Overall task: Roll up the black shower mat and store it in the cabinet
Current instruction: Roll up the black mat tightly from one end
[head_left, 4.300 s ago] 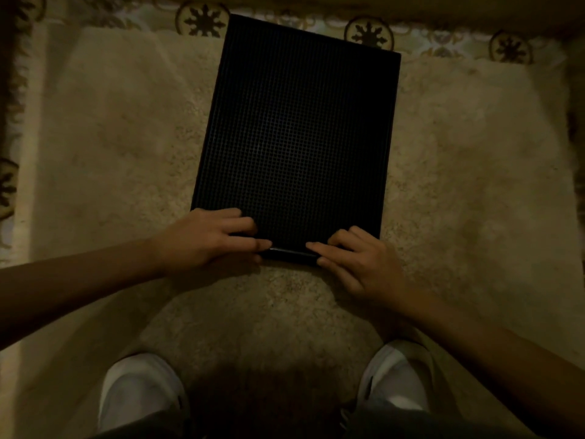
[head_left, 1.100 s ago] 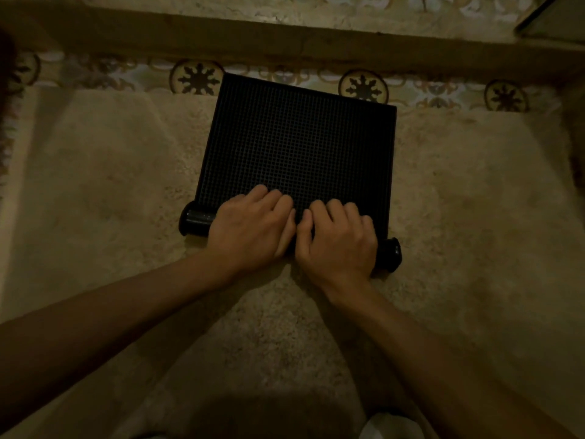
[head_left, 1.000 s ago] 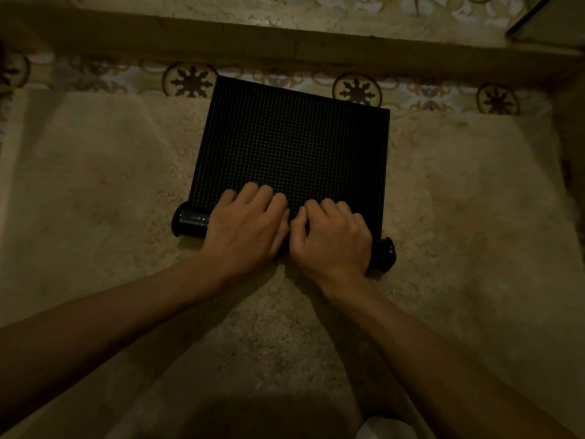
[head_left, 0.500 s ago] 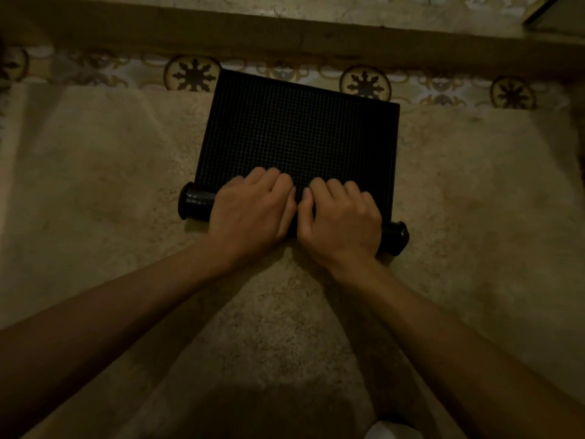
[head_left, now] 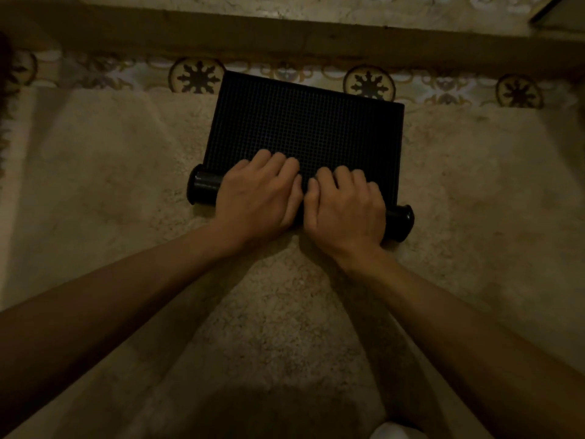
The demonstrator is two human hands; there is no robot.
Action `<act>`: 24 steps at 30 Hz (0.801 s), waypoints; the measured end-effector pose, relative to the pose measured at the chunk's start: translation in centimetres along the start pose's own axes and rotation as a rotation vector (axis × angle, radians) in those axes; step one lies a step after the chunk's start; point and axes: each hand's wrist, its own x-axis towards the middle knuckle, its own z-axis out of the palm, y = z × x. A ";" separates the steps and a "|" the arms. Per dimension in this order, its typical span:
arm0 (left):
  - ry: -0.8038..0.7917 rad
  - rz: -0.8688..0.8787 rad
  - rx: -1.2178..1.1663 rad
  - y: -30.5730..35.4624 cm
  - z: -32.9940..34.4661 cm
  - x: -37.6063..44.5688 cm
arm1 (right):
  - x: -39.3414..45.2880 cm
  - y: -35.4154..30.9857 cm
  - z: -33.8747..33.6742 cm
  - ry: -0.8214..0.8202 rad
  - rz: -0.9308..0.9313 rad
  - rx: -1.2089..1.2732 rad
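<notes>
Dim, warm light covers the floor in the head view. A beige shaggy rug [head_left: 133,191] fills most of the frame. Beyond its far edge runs a strip of patterned tiles [head_left: 368,83] with dark round medallions; four medallions show clearly and a fifth is half cut off at the left edge. Behind the tiles a dark raised ledge [head_left: 285,39] crosses the frame, with a paler marbled surface beyond it. A dark angled edge sits in the top right corner; what it belongs to cannot be told.

One black mat [head_left: 310,125] with a fine grid texture lies on the rug, its far edge reaching onto the tile strip. Its near part is wound into a roll [head_left: 204,188] that lies across the frame, slightly skewed, with the right end nearer the person. Both roll ends stick out past the hands. The far part of the mat lies flat.

Two hands are in view, side by side and touching at the thumbs. The left hand [head_left: 258,198] presses palm down on the left half of the roll, fingers curled over its top onto the flat part. The right hand [head_left: 346,210] does the same on the right half. Neither hand closes fully around the roll; both cup it from above. Two bare forearms extend from the bottom corners. A small pale shape [head_left: 395,432] shows at the bottom edge; unidentified.
</notes>
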 end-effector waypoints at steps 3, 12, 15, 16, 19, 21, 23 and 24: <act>-0.005 -0.033 0.026 0.1 0.1 -0.4 | 1.5 0.4 -0.3 -0.042 -0.015 0.064; 0.017 0.089 0.045 -1.3 0.2 1.5 | 1.5 0.7 0.0 0.138 0.035 0.054; -0.005 0.051 -0.004 -1.4 0.0 2.7 | 1.8 1.0 0.3 0.137 0.012 0.013; -0.008 0.039 -0.007 -1.5 0.0 3.1 | 2.3 1.0 0.3 0.129 0.003 0.002; 0.000 0.042 0.000 -1.6 -0.2 3.7 | 3.9 1.1 0.1 0.091 -0.020 0.012; 0.041 0.044 0.056 -1.6 0.0 3.3 | 4.8 1.4 0.0 0.066 -0.027 0.054; 0.063 0.006 0.083 -1.4 0.4 2.7 | 5.6 1.6 -0.1 0.048 -0.012 0.103; 0.064 -0.005 0.076 -1.4 0.5 2.5 | 6.0 1.6 -0.1 0.040 -0.008 0.112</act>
